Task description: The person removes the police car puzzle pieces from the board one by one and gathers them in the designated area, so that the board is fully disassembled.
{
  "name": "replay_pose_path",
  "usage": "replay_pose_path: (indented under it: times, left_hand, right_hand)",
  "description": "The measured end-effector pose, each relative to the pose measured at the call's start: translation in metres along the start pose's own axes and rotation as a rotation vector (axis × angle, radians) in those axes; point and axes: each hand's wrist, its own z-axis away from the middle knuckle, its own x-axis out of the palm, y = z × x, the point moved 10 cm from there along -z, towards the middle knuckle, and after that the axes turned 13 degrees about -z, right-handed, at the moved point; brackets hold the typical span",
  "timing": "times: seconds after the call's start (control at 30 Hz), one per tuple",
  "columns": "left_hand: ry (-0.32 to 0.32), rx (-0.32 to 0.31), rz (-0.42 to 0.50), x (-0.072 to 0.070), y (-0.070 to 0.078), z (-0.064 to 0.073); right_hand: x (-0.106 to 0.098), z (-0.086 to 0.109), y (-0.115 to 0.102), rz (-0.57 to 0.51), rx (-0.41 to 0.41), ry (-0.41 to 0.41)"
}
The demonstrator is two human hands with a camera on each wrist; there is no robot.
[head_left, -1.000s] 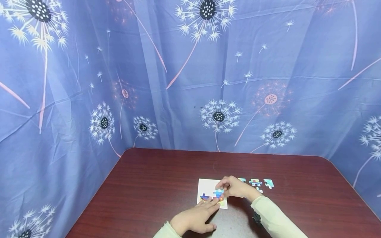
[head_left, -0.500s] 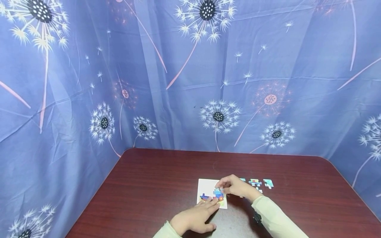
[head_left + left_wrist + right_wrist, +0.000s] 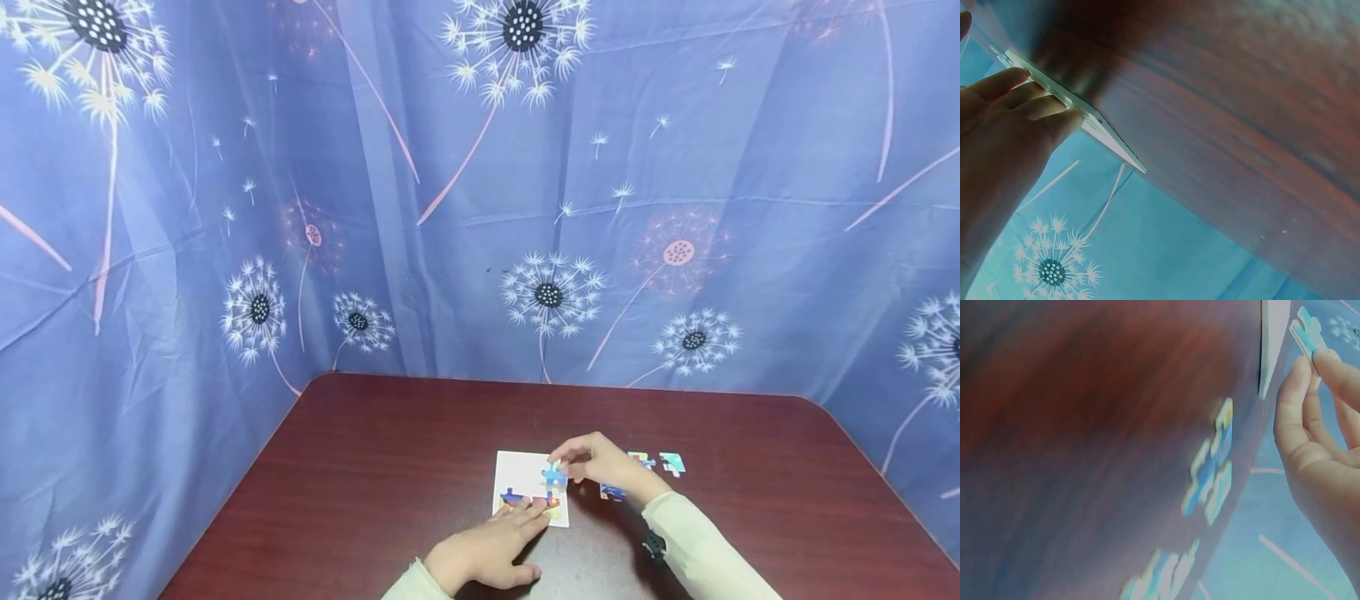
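A white puzzle board (image 3: 517,468) lies on the table, with colourful jigsaw pieces along its near side. My left hand (image 3: 489,552) rests on the near part of the board, fingers extended over these pieces and hiding some of them. In the left wrist view, the fingertips of that hand (image 3: 1007,134) touch the board (image 3: 1116,145). Above the board's right side, my right hand (image 3: 606,465) pinches a blue jigsaw piece (image 3: 553,477) between thumb and fingers. From the right wrist, that piece (image 3: 1308,332) appears tilted and raised off the table.
Loose jigsaw pieces lie right of the board, among them a dark blue one (image 3: 612,492) and a teal one (image 3: 672,463); the right forearm covers part of this group. A dandelion-print curtain (image 3: 450,275) hangs behind the brown table (image 3: 375,467).
My right hand has lifted slightly up and away from the near pieces, with the blue jigsaw piece still pinched. My left hand has kept its place on the board.
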Motion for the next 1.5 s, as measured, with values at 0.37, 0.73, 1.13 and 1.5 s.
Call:
replay_pose_path:
  times: [0.37, 0.73, 1.13, 1.5]
  left_hand:
    - [-0.012, -0.032, 0.016, -0.002, -0.003, 0.002]
    - [-0.020, -0.028, 0.029, 0.000, -0.002, 0.000]
    - [-0.009, -0.012, 0.034, -0.003, 0.000, 0.001]
    - [-0.026, -0.015, 0.040, 0.001, -0.001, -0.001]
  right_hand:
    - [-0.045, 0.024, 0.002, -0.026, 0.017, 0.037]
    - [-0.091, 0.065, 0.011, 0.012, 0.063, 0.092]
    - [-0.127, 0.104, 0.023, 0.077, 0.125, 0.153]
    - [-0.131, 0.117, 0.040, 0.088, 0.174, 0.125]
